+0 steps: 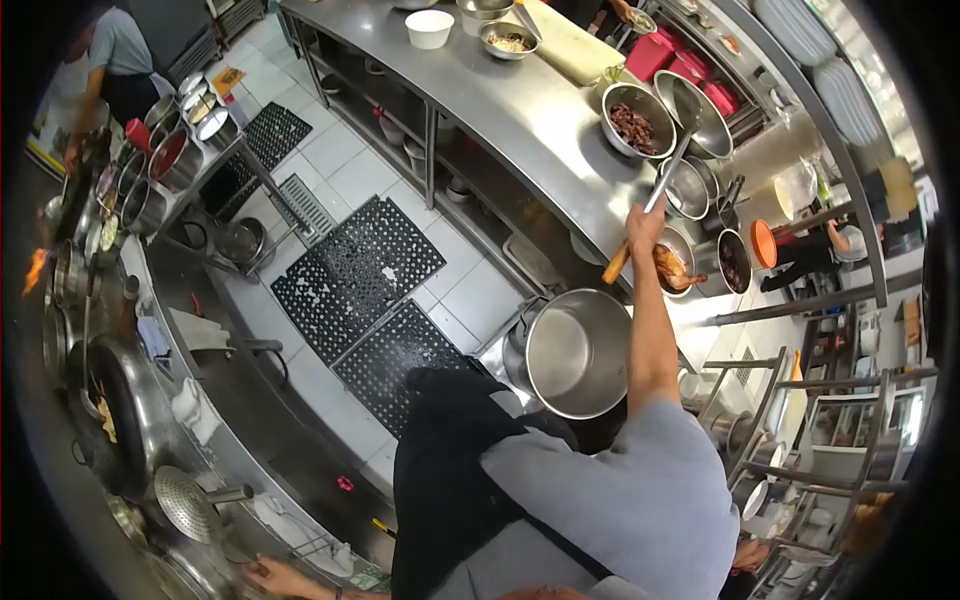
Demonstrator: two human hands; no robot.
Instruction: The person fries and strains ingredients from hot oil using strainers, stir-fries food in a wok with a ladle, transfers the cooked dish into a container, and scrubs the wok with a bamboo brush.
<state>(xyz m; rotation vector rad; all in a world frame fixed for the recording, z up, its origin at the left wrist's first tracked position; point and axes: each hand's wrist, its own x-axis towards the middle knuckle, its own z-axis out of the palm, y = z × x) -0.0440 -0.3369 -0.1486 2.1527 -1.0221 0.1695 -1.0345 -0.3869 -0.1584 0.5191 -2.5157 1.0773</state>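
My right hand (pixel 645 228) is wrapped round the shaft of a long ladle (pixel 664 185) with a wooden handle end. Its far end reaches over a steel bowl (pixel 706 128) on the counter; the ladle's head is hard to make out. Just beyond my right wrist, a bowl holds a browned piece of meat (pixel 680 268). A steel bowl of dark red-brown pieces (pixel 631 130) stands close by. Low at the left, my left hand (pixel 275 578) has its fingers apart beside the stove. Near it lies a perforated strainer (pixel 188 505) with a short handle.
A large steel pot (pixel 578 352) stands right in front of my body. Black rubber mats (pixel 358 272) cover part of the tiled floor. A wok (pixel 120 410) sits on the stove at left, where a flame (pixel 36 268) burns. Another person (pixel 125 50) works at the far left.
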